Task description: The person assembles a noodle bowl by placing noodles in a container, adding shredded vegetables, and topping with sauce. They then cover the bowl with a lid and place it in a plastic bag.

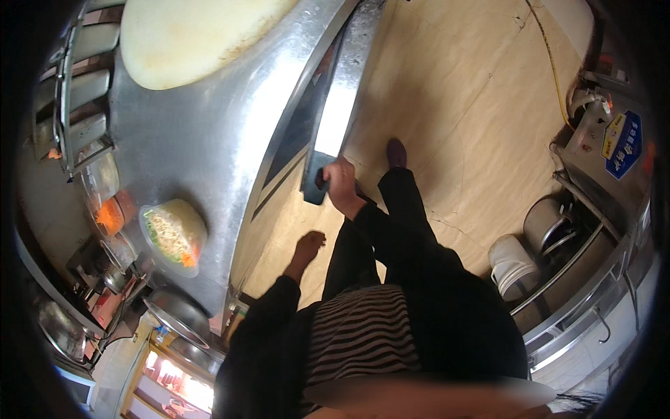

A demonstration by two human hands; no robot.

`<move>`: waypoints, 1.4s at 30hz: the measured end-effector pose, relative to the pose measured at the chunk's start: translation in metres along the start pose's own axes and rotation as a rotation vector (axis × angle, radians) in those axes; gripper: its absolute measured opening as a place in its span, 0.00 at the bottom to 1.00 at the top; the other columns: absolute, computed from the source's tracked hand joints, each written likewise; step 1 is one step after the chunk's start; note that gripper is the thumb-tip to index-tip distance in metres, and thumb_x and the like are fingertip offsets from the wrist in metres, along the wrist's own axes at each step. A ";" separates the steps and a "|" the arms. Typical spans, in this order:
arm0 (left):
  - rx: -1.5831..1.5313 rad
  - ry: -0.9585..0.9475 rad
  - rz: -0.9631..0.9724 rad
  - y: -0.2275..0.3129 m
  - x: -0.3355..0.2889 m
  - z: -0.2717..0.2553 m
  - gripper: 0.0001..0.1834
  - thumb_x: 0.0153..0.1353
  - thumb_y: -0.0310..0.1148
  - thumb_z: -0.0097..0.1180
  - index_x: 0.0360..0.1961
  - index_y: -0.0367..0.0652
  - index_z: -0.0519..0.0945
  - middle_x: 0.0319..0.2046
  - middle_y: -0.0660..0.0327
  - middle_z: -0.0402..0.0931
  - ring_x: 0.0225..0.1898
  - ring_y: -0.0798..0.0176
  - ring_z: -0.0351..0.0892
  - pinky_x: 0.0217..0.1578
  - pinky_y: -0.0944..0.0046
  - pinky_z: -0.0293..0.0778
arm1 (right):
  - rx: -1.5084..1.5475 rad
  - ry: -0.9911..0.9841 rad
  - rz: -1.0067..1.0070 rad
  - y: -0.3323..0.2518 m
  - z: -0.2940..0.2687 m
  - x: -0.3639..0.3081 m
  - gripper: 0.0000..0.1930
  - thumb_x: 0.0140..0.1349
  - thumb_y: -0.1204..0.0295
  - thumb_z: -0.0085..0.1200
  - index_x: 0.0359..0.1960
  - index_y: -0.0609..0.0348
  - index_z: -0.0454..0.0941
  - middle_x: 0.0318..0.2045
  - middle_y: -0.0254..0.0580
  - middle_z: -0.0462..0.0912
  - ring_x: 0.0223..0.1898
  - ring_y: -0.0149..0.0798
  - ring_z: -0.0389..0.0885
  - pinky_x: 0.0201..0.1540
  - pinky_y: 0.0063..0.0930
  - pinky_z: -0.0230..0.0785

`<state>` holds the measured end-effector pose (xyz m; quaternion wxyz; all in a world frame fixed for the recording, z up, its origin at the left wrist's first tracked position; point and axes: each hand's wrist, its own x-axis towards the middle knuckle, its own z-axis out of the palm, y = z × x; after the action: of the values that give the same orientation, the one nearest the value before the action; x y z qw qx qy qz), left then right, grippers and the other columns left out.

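My right hand (340, 185) has its fingers closed round the dark end of a steel cabinet door (337, 112), beside a cut-out in that end. The door stands out at an angle from the steel counter (209, 140), with a dark gap behind it. My left hand (307, 248) hangs over the floor, below the door's end, its fingers curled in and nothing seen in them. A clear bowl (174, 237) of shredded vegetables, pale, green and orange, sits on the counter to the left of both hands.
A large round cutting board (199, 38) lies at the counter's far end. Steel pans in a rack (87, 87) and a tub of orange shreds (109, 216) line the left. On the right stand a white bucket (511, 262) and a steel pot (546, 222). A yellow hose (555, 77) crosses the floor.
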<state>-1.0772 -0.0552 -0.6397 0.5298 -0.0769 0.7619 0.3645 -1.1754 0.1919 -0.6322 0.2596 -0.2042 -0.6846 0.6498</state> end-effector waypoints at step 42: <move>0.958 0.752 -0.064 0.202 0.399 -0.138 0.18 0.67 0.42 0.40 0.46 0.38 0.74 0.40 0.58 0.74 0.40 0.60 0.73 0.43 0.60 0.70 | 0.538 -0.243 0.622 -0.004 -0.142 0.011 0.16 0.66 0.68 0.38 0.44 0.69 0.73 0.34 0.47 0.79 0.31 0.34 0.78 0.34 0.26 0.70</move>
<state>-1.4528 0.1103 -0.8645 0.2107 0.0238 0.9734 -0.0869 -1.0959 0.3093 -0.6241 0.0129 -0.2477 -0.4222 0.8719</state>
